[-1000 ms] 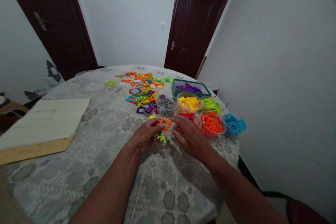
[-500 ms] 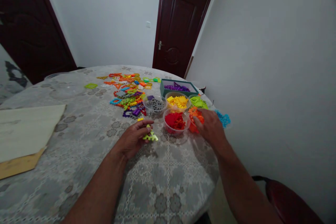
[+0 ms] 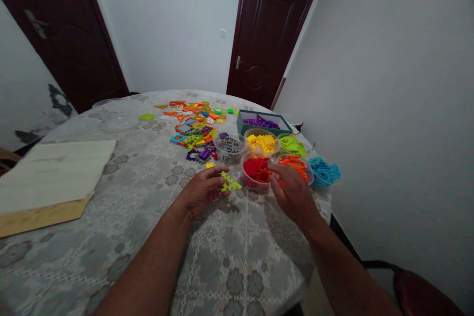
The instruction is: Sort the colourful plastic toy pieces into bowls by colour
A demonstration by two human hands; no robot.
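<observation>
My left hand [image 3: 203, 191] is closed on a yellow-green triangular plastic building piece [image 3: 230, 183] with notched edges, pinched by the thumb above the tablecloth. A small yellow piece [image 3: 210, 165] shows just beyond its fingers; I cannot tell whether the hand holds it. My right hand [image 3: 294, 193] is at the near side of the bowls, thumb and fingers drawn together. A reddish-orange bit shows at its fingertips, too hidden to make out. Left of those fingertips stands a clear bowl of red pieces [image 3: 256, 169]. Behind the hand is a bowl of orange pieces [image 3: 296, 164], partly covered.
Other bowls hold grey pieces [image 3: 231, 145], yellow pieces [image 3: 262, 142], green pieces [image 3: 292, 145] and blue pieces [image 3: 323, 172]. A dark green box [image 3: 247, 127] contains purple pieces. Mixed loose pieces [image 3: 196, 138] lie left of the bowls. Paper sheets [image 3: 55, 173] rest at the left.
My right hand has come back from over the orange bowl toward the red one, uncovering orange and blue pieces. My left hand still holds the green triangle. The view has turned slightly left.
</observation>
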